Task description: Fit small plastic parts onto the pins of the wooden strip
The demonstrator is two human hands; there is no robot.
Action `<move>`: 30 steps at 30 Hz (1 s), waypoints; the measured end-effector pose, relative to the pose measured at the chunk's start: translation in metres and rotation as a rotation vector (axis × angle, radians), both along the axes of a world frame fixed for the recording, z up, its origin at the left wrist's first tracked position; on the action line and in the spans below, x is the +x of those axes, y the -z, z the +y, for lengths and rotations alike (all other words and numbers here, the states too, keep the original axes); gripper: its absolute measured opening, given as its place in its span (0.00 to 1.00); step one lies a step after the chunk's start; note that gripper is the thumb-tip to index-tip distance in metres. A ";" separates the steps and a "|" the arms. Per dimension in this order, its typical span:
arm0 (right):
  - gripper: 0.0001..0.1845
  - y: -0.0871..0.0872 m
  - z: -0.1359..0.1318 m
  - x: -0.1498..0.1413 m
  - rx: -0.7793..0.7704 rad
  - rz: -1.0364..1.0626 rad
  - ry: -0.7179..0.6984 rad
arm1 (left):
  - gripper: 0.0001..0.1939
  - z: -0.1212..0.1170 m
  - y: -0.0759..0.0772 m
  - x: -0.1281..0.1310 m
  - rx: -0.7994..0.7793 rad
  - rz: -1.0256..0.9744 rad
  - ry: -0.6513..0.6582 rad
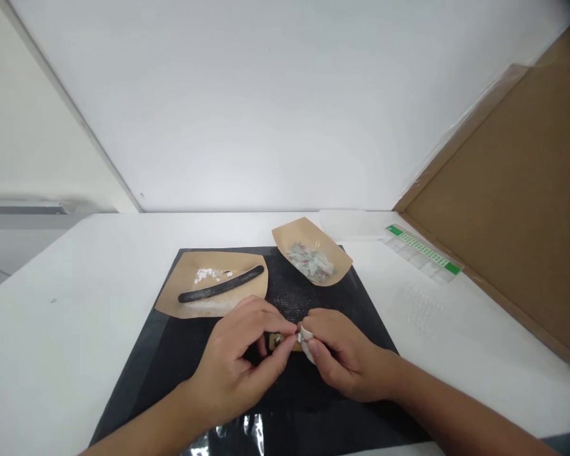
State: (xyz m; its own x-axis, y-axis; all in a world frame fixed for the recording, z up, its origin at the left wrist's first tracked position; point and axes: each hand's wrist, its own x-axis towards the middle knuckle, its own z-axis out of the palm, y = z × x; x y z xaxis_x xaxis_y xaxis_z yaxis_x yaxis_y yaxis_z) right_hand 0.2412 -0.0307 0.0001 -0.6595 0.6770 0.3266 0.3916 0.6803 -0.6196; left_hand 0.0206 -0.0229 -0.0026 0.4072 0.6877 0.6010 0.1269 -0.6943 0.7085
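Observation:
My left hand [240, 361] and my right hand [344, 361] meet over the middle of a black mat [171, 354]. Both are pinched together on a small tan and white piece [294, 341] with a dark metal bit on it. The fingers hide most of it, so I cannot name it. Behind my left hand lies a brown paper tray [190, 303] with small white chips [209, 274] and a long black curved strip [221, 284]. Behind my right hand, a second brown paper tray [292, 235] holds a heap of greyish scraps [311, 261].
The mat lies on a white table [52, 329]. A clear compartment strip with a green label [422, 251] and a clear lid [351, 223] lie at the back right. A large brown board [517, 196] leans along the right edge. A white wall stands behind.

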 end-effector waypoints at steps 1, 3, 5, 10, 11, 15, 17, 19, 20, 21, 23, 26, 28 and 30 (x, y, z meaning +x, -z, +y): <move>0.14 -0.001 -0.001 0.000 -0.027 0.020 -0.006 | 0.10 0.000 -0.001 0.000 0.011 0.002 0.019; 0.16 -0.004 -0.001 0.001 -0.086 0.064 -0.018 | 0.11 0.000 -0.002 0.000 0.028 0.002 0.055; 0.16 -0.006 -0.002 0.002 -0.158 0.103 -0.042 | 0.13 0.000 -0.004 0.001 0.048 -0.007 0.075; 0.17 -0.009 -0.002 0.003 -0.315 0.145 -0.081 | 0.13 0.002 -0.004 0.001 0.123 -0.009 0.076; 0.17 -0.009 -0.003 0.003 -0.335 0.143 -0.078 | 0.13 0.003 -0.004 0.001 0.137 -0.002 0.079; 0.17 -0.007 -0.003 0.004 -0.375 0.118 -0.065 | 0.13 0.004 -0.002 -0.001 0.154 0.029 0.101; 0.17 -0.005 -0.003 0.004 -0.354 0.104 -0.057 | 0.13 0.003 -0.002 -0.002 0.147 0.048 0.118; 0.16 -0.004 -0.003 0.004 -0.319 0.092 -0.060 | 0.12 0.002 -0.002 -0.002 0.142 0.066 0.139; 0.16 -0.004 -0.002 0.004 -0.301 0.084 -0.067 | 0.12 0.002 -0.003 -0.003 0.141 0.076 0.144; 0.16 -0.004 -0.002 0.004 -0.288 0.077 -0.078 | 0.12 0.002 -0.003 -0.002 0.140 0.085 0.146; 0.18 -0.006 -0.002 0.004 -0.253 0.059 -0.085 | 0.11 0.002 -0.002 -0.002 0.157 0.077 0.148; 0.19 -0.010 -0.003 0.004 -0.209 0.053 -0.039 | 0.11 0.003 0.003 0.001 0.200 0.038 0.154; 0.20 -0.012 -0.003 0.005 -0.198 0.077 -0.031 | 0.12 0.003 0.009 0.002 0.170 0.078 0.134; 0.21 -0.012 -0.003 0.005 -0.191 0.105 -0.050 | 0.12 0.004 0.016 0.003 0.196 0.026 0.158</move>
